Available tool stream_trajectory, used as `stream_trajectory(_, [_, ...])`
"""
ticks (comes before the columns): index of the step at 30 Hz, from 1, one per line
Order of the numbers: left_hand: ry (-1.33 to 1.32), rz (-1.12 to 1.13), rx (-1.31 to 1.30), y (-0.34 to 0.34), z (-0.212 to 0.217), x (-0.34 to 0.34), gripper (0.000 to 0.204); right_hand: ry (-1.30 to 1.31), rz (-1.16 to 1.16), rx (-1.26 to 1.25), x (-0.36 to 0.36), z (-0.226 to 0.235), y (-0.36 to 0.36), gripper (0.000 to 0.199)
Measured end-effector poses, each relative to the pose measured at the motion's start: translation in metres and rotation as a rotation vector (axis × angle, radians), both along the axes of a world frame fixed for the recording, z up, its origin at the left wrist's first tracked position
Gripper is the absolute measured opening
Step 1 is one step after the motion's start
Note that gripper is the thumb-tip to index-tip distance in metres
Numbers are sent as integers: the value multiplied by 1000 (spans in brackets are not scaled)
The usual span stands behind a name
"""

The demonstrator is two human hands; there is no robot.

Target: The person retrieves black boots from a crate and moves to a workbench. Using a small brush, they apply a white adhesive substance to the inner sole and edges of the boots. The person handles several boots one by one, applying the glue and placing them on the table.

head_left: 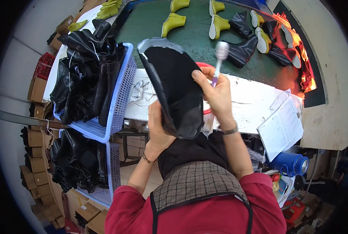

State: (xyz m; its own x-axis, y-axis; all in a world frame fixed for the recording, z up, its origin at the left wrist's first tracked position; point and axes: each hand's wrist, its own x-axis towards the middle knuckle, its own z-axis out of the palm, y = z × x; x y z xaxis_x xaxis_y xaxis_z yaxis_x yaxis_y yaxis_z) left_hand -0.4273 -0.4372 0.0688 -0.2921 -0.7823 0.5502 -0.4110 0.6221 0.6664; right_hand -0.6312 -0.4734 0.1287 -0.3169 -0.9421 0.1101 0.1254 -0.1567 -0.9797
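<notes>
In front of me is a black boot upper (171, 78), its open sole end tilted up and away from me. A whitish wet-looking coat (158, 43) lines its far rim and runs down its left edge. My left hand (158, 125) is closed round the left side of the upper, with some fingers hidden behind it. My right hand (220, 93) holds a brush (222, 54) with a purple-and-white handle and a thick white head pointing up. The right thumb also touches the upper's right edge. Partly hidden behind the upper and right hand is a red round rim (203, 64).
A blue basket (121, 89) of black boot uppers stands at left, above another basket (114, 167). Yellow boot lasts (219, 26) and black boots (242, 50) lie on the green belt (148, 25). A glowing heater (304, 66), notebook (283, 124) and blue flask (289, 163) are at right.
</notes>
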Motion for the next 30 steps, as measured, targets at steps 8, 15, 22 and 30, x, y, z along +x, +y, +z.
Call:
stream_trajectory(8, [13, -38, 243, -10, 20, 25, 104, 1577, -53, -5, -96, -47, 20, 14])
stream_trajectory(15, [-216, -79, 207, -12, 42, 19, 108, 805, -120, -49, -99, -22, 36, 12])
stream_trajectory(22, [-172, -284, 258, -7, 60, 7, 98, 802, -162, -294, -102, 2, 11, 17])
stream_trajectory(30, [-6, -149, 310, -11, 39, 24, 103, 767, 25, -298, -103, 0, 38, 19])
